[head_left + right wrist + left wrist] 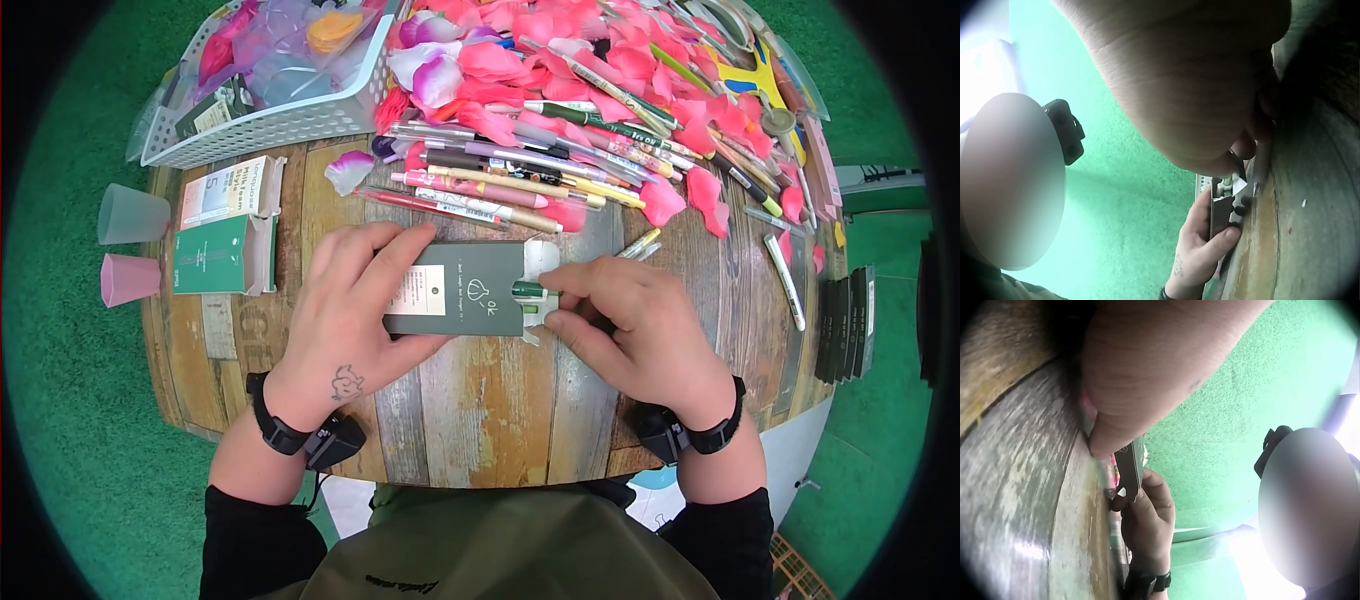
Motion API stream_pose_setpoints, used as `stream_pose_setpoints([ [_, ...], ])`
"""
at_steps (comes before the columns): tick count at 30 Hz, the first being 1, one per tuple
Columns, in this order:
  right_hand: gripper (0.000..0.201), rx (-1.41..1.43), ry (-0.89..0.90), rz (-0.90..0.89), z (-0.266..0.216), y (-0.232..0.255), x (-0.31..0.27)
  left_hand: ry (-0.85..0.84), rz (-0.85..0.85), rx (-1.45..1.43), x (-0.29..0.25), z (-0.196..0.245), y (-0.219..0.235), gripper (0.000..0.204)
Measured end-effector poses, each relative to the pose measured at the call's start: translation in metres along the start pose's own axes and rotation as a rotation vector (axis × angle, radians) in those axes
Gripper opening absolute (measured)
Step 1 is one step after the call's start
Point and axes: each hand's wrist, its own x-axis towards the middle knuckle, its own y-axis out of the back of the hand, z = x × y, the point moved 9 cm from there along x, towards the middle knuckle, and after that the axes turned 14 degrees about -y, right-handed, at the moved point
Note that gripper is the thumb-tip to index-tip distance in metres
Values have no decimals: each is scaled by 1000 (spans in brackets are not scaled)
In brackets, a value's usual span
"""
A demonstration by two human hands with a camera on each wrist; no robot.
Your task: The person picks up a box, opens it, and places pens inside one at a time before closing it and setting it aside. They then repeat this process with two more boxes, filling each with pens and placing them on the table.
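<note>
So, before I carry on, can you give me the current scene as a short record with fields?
left hand: grips the dark grey box
right hand: pinches at the green items in the box's mouth
box: lying on its side, open end toward the right hand, flaps out
green items: partly inside, likely pens; exact count unclear
beyond the box: loose pens among pink petals
far left: pale blue basket holding sheer bags
nearer left: green carton, pink cup
surface: wood-plank table

Wood table (460, 420): basket (265, 135), two cartons (210, 255), two cups (130, 280), pens (500, 180), petals (620, 60).
</note>
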Motion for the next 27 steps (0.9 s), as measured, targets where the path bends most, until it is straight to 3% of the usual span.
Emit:
stream_pose_setpoints([
  [27,32,-35,15,-20,-4,-1,-2,-8,2,1,0,0,0,84],
])
